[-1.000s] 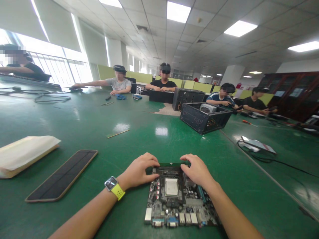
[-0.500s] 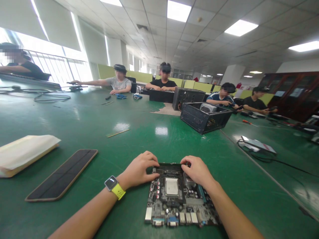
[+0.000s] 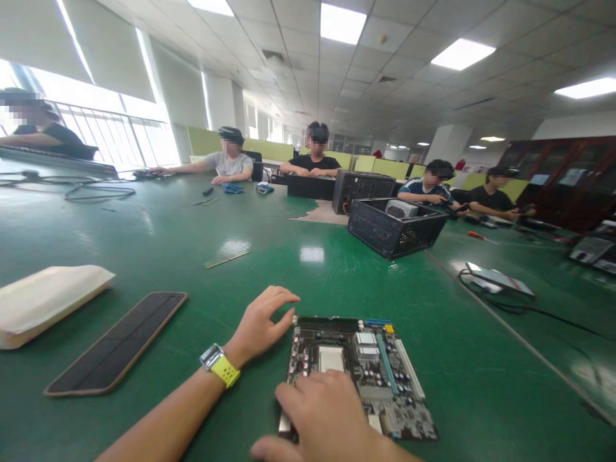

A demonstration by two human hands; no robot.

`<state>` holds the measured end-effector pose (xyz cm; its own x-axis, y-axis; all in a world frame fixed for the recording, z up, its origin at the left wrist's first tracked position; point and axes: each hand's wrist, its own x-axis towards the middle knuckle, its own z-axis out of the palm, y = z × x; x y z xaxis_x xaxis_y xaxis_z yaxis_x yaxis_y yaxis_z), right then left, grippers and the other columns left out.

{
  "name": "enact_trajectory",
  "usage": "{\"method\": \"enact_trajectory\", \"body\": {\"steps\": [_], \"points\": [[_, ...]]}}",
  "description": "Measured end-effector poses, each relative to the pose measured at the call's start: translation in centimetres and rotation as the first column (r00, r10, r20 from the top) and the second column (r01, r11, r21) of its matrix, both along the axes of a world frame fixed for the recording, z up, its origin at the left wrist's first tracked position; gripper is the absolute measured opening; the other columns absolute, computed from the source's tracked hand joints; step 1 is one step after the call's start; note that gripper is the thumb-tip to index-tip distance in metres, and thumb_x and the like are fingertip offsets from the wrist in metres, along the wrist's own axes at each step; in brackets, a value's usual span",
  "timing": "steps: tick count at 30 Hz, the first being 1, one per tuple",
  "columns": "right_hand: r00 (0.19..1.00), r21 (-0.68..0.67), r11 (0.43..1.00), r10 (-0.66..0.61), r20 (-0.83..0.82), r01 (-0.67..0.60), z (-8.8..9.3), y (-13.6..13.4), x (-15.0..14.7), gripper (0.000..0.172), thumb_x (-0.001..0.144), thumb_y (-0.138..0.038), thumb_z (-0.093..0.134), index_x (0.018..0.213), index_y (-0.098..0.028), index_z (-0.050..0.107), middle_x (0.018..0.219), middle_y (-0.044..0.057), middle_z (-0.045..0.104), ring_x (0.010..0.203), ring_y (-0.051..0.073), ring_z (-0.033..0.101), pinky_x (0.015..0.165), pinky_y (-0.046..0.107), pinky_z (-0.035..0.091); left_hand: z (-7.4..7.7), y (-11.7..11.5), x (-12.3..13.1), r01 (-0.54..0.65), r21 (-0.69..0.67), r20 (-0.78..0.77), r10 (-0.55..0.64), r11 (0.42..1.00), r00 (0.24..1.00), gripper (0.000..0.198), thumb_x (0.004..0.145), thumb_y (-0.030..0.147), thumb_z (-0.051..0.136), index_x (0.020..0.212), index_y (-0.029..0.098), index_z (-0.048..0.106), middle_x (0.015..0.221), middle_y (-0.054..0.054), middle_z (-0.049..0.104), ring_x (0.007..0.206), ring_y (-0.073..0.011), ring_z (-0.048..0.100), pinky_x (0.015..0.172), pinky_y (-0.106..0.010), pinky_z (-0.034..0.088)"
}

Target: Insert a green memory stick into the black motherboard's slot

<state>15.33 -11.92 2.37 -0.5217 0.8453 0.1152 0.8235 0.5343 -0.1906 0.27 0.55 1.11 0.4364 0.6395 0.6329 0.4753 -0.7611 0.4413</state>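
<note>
A motherboard (image 3: 385, 385) lies flat on the green table, its pale square processor (image 3: 331, 358) showing in the upper left part. My left hand (image 3: 262, 321), with a watch on a yellow strap (image 3: 224, 369) at the wrist, is at the board's far left corner. Its thumb and fingers are apart, and nothing is between them. My right hand (image 3: 327, 410) is over the near left part of the board, thumb spread from the fingers. It covers the ports along the near edge; whether it touches the board I cannot tell.
To the left are a dark flat panel with a tan rim (image 3: 118, 343) and a cream packet (image 3: 51, 301). A thin green strip like a memory stick (image 3: 227, 260) lies ahead. Beyond stands an open computer case (image 3: 397, 224). A cabled metal drive (image 3: 500, 281) lies right. Several people sit around the table.
My right hand has left the board's far edge and come back over its near left part. My left hand has drawn slightly off the far left corner, its fingers wider apart.
</note>
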Motion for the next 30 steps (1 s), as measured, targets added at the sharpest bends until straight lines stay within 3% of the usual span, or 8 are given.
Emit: {"method": "enact_trajectory", "body": {"steps": [5, 9, 14, 16, 18, 23, 27, 30], "points": [[0.995, -0.059, 0.998, 0.016, 0.103, -0.01, -0.8, 0.6, -0.2, 0.032, 0.081, -0.048, 0.047, 0.08, -0.021, 0.064, 0.072, 0.005, 0.069, 0.063, 0.023, 0.064, 0.057, 0.03, 0.045, -0.1, 0.1, -0.1, -0.004, -0.005, -0.016, 0.003, 1.0, 1.0, 0.015, 0.087, 0.019, 0.052, 0.098, 0.02, 0.062, 0.094, -0.004, 0.063, 0.09, -0.019, 0.057, 0.082, -0.032, 0.047], [0.97, -0.035, 0.971, -0.234, 0.07, 0.237, 0.9, 3.6, 4.5, 0.027, 0.082, -0.041, 0.046, 0.079, -0.024, 0.067, 0.077, 0.005, 0.071, 0.073, 0.023, 0.066, 0.062, 0.03, 0.044, -0.2, 0.2, -0.2, -0.013, -0.014, -0.031, 0.012, 1.0, 0.999, 0.013, 0.087, 0.02, 0.052, 0.095, 0.02, 0.062, 0.092, -0.004, 0.064, 0.088, -0.0188, 0.058, 0.081, -0.032, 0.047], [0.732, -0.01, 0.736, -0.671, 0.119, 0.677, 1.9, 8.6, 13.1, 0.025, 0.082, -0.028, 0.045, 0.086, -0.024, 0.069, 0.088, 0.008, 0.07, 0.085, 0.023, 0.065, 0.066, 0.03, 0.041, -0.1, 0.2, -0.1, 0.01, -0.025, -0.054, -0.011, 1.0, 0.998, 0.013, 0.087, 0.02, 0.052, 0.095, 0.021, 0.062, 0.091, -0.003, 0.064, 0.087, -0.0183, 0.058, 0.08, -0.032, 0.047], [0.671, -0.018, 0.674, -0.732, 0.116, 0.738, 1.7, 9.7, 15.2, 0.025, 0.081, -0.027, 0.045, 0.087, -0.024, 0.069, 0.091, 0.008, 0.07, 0.086, 0.023, 0.064, 0.066, 0.03, 0.041, -0.1, 0.1, -0.1, 0.017, -0.03, -0.061, -0.019, 0.999, 0.998, 0.013, 0.087, 0.02, 0.052, 0.094, 0.021, 0.062, 0.09, -0.003, 0.064, 0.086, -0.0182, 0.058, 0.08, -0.031, 0.047], [0.662, -0.012, 0.665, -0.742, 0.106, 0.747, 1.4, 10.0, 15.9, 0.024, 0.08, -0.029, 0.047, 0.087, -0.024, 0.07, 0.091, 0.009, 0.07, 0.085, 0.024, 0.064, 0.066, 0.03, 0.041, -0.1, 0.1, -0.1, 0.019, -0.037, -0.068, -0.022, 0.999, 0.997, 0.013, 0.087, 0.02, 0.052, 0.094, 0.021, 0.062, 0.09, -0.003, 0.064, 0.086, -0.0181, 0.058, 0.079, -0.031, 0.047], [0.793, -0.013, 0.794, -0.606, 0.061, 0.608, 1.3, 8.3, 12.6, 0.024, 0.079, -0.033, 0.051, 0.077, -0.021, 0.071, 0.078, 0.009, 0.07, 0.076, 0.022, 0.064, 0.062, 0.028, 0.04, -0.2, 0.1, 0.0, 0.019, -0.044, -0.09, -0.022, 0.999, 0.996, 0.013, 0.087, 0.019, 0.052, 0.093, 0.021, 0.063, 0.091, -0.004, 0.063, 0.086, -0.0183, 0.058, 0.079, -0.031, 0.048], [0.965, -0.27, 0.945, -0.227, -0.133, 0.186, 2.1, 5.2, 8.3, 0.024, 0.076, -0.041, 0.058, 0.078, -0.021, 0.071, 0.069, 0.003, 0.068, 0.062, 0.016, 0.061, 0.056, 0.025, 0.039, -0.2, -0.1, 0.2, 0.022, -0.032, -0.105, -0.026, 0.999, 0.994, 0.015, 0.086, 0.02, 0.052, 0.096, 0.021, 0.063, 0.097, -0.005, 0.062, 0.091, -0.019, 0.057, 0.083, -0.032, 0.048], [0.903, -0.509, 0.845, -0.081, -0.422, -0.162, 2.9, 4.2, 6.9, 0.032, 0.081, -0.043, 0.053, 0.1, -0.022, 0.068, 0.075, 0.0, 0.069, 0.05, 0.011, 0.057, 0.051, 0.022, 0.04, 0.1, -0.2, 0.3, 0.061, -0.04, -0.145, -0.066, 0.997, 0.987, 0.015, 0.085, 0.021, 0.054, 0.097, 0.021, 0.063, 0.103, -0.006, 0.06, 0.096, -0.0199, 0.056, 0.087, -0.033, 0.047]]}}
